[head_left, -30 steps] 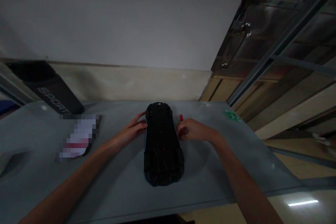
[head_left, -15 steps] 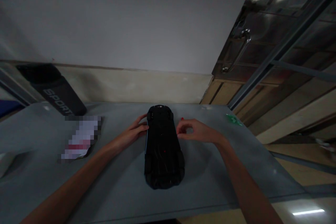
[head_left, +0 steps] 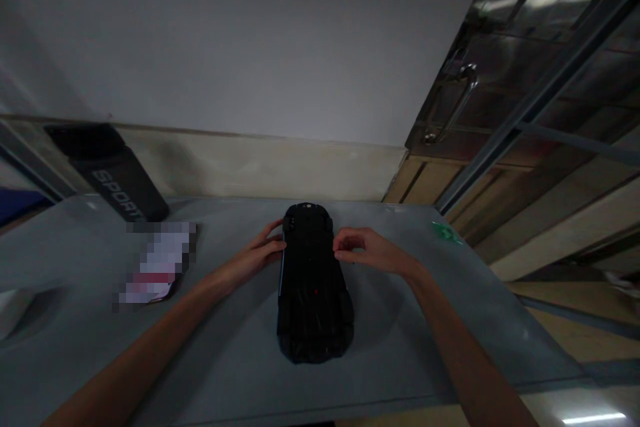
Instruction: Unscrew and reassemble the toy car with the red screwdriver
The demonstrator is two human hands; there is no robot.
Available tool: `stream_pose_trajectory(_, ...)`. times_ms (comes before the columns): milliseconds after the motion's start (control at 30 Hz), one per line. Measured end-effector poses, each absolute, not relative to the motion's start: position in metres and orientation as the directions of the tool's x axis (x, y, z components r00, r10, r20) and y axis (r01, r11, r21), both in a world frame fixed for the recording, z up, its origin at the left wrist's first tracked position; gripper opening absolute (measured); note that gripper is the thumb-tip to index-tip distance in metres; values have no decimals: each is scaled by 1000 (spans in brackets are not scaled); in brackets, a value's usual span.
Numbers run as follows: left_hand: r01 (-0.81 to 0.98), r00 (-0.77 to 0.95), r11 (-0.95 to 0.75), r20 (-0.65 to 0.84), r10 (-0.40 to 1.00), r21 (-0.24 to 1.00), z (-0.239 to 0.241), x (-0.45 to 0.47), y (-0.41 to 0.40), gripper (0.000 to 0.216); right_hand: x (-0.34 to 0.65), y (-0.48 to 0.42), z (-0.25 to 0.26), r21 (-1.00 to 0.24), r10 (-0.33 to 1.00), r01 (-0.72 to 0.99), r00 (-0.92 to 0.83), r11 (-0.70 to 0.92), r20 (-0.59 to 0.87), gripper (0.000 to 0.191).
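A black toy car (head_left: 313, 280) lies upside down, lengthwise, on the grey table (head_left: 425, 320). My left hand (head_left: 255, 255) rests against the car's left side near its far end, fingers stretched out along the edge. My right hand (head_left: 367, 250) hovers at the car's right side near the far end. Its thumb and fingers are pinched together over the car's edge. What they hold, if anything, is too small and dark to make out.
A black bottle lettered "SPORT" (head_left: 117, 180) leans at the back left. A blurred flat item (head_left: 157, 261) lies left of the car and a small green piece (head_left: 445, 232) at the right edge. A metal door with a handle (head_left: 457, 97) stands to the right.
My right hand lifted off the table beside the car and closed into a pinch over the car's right edge. A small red thing seen by it earlier is hidden now. My left hand stayed.
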State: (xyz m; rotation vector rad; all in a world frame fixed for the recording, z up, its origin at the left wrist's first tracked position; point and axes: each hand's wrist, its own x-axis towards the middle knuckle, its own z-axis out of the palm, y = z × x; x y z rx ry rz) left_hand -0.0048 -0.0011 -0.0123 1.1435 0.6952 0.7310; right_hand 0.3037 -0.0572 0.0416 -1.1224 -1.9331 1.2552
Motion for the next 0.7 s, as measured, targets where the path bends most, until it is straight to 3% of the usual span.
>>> stream_pose_trajectory(267,-146,555,268,-146,819,952,-14,-4,1,76,304,-55,38,-939,867,298,-499,172,0,38)
stream_pose_trajectory(700,-145,545,284,-163,822,948,-15,-4,2,86,303,-55,35,-935,870,282,-490,217,54,36)
